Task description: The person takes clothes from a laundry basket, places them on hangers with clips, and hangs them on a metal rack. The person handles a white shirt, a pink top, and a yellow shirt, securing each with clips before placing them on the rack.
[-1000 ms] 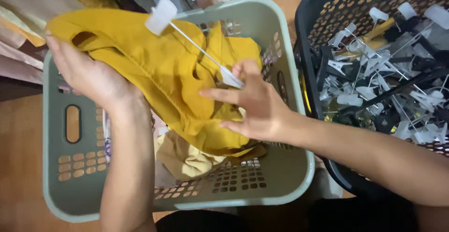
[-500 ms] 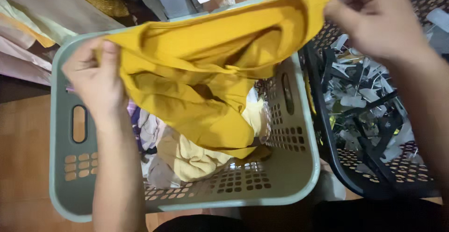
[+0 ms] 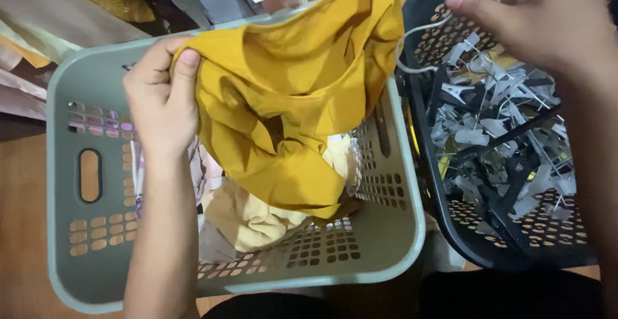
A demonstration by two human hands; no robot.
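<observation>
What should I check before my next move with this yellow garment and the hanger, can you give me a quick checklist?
1. Left hand grips the yellow garment: ok, fingers pinch its edge over the green basket.
2. Right hand holds the white hanger: ok, the wire hook curves out beside the thumb.
3. Hanger inside the garment: not ok, it sits beside the cloth, over the dark basket.
4. Garment spread open: not ok, it hangs bunched and folded.
5. Neck opening found: cannot tell, the folds hide it.
6. Garment free of the pale clothes below: cannot tell, its lower end hangs close to them.
</observation>
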